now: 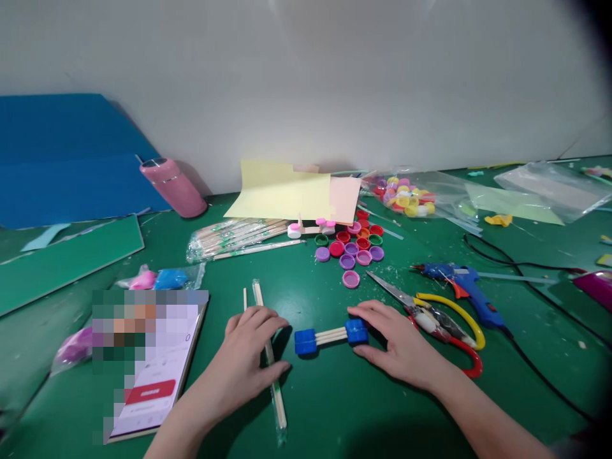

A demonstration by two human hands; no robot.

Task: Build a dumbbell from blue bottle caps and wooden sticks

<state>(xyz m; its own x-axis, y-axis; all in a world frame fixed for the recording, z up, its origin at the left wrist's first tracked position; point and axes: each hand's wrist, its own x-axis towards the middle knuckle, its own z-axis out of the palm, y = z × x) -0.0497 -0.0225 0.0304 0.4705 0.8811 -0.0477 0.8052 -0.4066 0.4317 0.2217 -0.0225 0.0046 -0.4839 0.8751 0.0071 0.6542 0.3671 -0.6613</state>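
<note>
On the green table lies a small piece made of pale sticks (pixel 331 336) with a blue block (pixel 305 342) at its left end and another (pixel 356 332) at its right end. My right hand (pixel 393 339) has its thumb and fingers around the right blue block, touching it. My left hand (pixel 255 349) rests over wrapped wooden sticks (pixel 278 408), its thumb and fingers apart, with a gap between it and the left blue block. A loose stick end (pixel 245 298) shows beyond the left knuckles.
Scissors (pixel 433 319) and a blue glue gun (pixel 466 287) with a black cord lie right. Bottle caps (pixel 350 279), bundled sticks (pixel 234 237) and yellow paper (pixel 287 191) are behind. A tablet (pixel 157 376) and pink bottle (pixel 174 188) stand left.
</note>
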